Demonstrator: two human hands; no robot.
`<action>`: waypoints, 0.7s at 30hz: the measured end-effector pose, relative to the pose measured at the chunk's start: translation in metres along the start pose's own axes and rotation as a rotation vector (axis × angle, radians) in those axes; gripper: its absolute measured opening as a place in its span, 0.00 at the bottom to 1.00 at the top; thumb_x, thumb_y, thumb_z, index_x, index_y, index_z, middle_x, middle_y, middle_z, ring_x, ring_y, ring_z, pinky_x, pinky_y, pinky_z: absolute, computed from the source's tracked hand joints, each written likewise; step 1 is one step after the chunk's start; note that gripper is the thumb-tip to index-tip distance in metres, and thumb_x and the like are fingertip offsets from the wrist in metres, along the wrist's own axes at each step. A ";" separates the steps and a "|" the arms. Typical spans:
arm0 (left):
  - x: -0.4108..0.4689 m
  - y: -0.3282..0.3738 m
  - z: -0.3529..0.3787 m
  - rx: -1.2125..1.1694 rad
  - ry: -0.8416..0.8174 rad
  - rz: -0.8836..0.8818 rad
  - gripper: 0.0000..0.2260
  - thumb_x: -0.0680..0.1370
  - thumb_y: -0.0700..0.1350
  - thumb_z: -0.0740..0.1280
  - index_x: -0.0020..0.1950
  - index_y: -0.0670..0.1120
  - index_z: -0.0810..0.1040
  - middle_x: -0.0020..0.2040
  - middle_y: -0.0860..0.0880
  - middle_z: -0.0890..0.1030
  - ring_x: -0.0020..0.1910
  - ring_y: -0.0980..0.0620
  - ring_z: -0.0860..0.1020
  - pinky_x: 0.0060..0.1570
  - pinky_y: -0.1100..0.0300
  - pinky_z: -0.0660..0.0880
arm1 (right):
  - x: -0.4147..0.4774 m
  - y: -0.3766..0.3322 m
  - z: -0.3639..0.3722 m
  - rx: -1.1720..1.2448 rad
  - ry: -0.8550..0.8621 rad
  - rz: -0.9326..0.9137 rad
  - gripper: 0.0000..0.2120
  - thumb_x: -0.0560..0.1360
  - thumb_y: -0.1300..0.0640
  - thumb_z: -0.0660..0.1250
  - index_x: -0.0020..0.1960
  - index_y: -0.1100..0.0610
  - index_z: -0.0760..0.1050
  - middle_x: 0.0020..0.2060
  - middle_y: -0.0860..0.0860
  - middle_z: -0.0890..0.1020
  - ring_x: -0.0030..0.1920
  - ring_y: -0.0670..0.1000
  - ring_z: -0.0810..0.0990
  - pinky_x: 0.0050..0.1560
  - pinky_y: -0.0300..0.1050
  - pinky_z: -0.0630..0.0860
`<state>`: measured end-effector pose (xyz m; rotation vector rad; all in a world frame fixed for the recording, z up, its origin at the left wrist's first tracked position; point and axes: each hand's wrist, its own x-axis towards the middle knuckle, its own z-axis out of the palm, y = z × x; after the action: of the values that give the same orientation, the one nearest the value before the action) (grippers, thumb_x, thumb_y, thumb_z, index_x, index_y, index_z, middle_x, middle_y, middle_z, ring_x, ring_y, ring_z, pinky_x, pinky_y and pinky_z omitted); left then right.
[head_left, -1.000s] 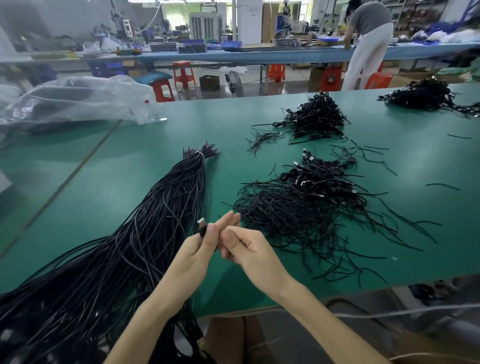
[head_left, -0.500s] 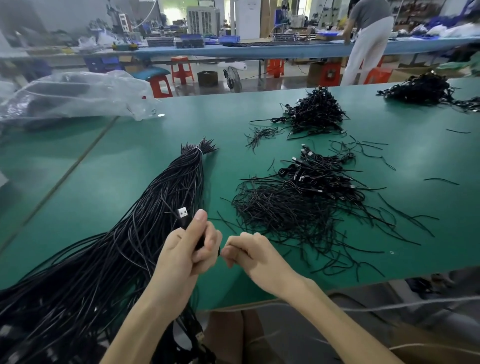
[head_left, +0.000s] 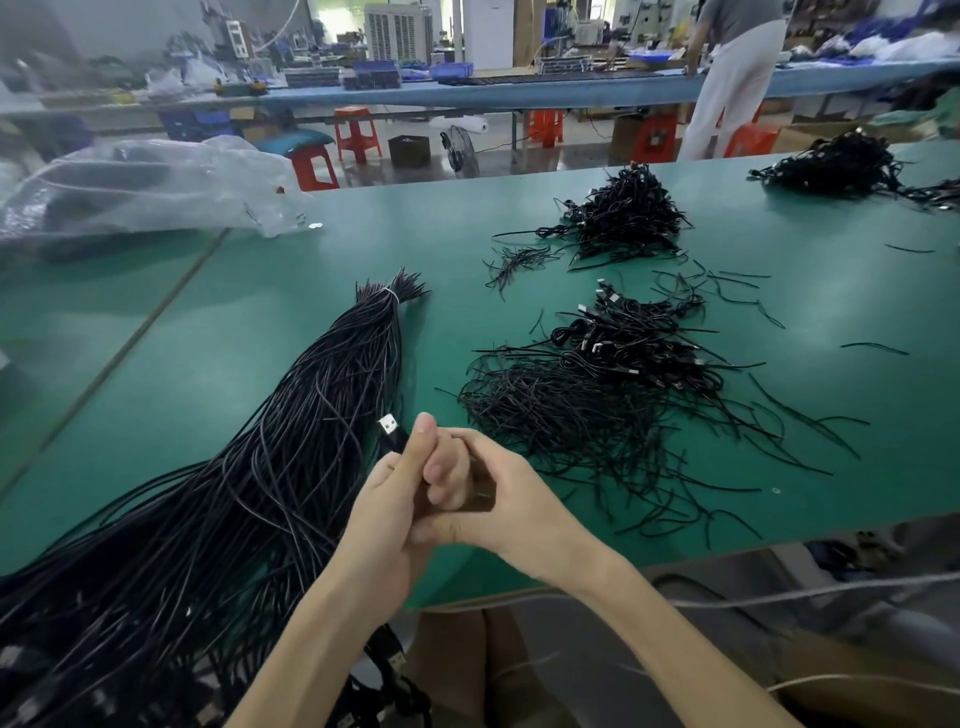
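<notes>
I am holding a black cable with a silver USB plug just left of frame centre, plug uppermost, presumably to leave the cord free for coiling. My left hand is gripping it, fingers curled, thumb raised. My right hand is curling fingers over the left's; whether they are pinching anything, I cannot tell.

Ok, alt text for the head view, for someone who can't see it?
Left hand grips a black cable, its USB plug pointing up; right hand curls against it. Green table: big cable bundle left, loose short wires right.
</notes>
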<state>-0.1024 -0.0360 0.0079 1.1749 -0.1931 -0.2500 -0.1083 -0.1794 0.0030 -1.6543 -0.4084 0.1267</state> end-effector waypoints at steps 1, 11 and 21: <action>-0.001 0.000 -0.001 -0.026 -0.052 0.003 0.23 0.83 0.59 0.62 0.34 0.46 0.65 0.33 0.48 0.64 0.32 0.51 0.66 0.37 0.60 0.74 | -0.001 0.000 -0.002 0.004 0.012 -0.003 0.27 0.69 0.56 0.82 0.64 0.47 0.76 0.54 0.49 0.84 0.59 0.50 0.82 0.66 0.55 0.77; -0.005 -0.006 -0.004 -0.217 -0.036 -0.047 0.21 0.82 0.58 0.62 0.35 0.47 0.72 0.43 0.45 0.78 0.50 0.46 0.79 0.53 0.54 0.79 | -0.011 -0.004 -0.004 0.190 -0.014 0.061 0.22 0.76 0.55 0.73 0.63 0.68 0.75 0.51 0.62 0.80 0.54 0.58 0.79 0.62 0.67 0.76; -0.004 -0.003 0.001 -0.162 -0.141 -0.076 0.18 0.83 0.53 0.62 0.47 0.41 0.84 0.53 0.38 0.84 0.56 0.42 0.83 0.48 0.51 0.83 | -0.011 0.006 -0.001 -0.003 0.163 0.106 0.15 0.71 0.60 0.79 0.56 0.50 0.82 0.44 0.48 0.86 0.46 0.56 0.84 0.39 0.50 0.83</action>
<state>-0.1068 -0.0366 0.0050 1.0053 -0.2470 -0.4086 -0.1168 -0.1846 -0.0049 -1.6755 -0.1974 0.0689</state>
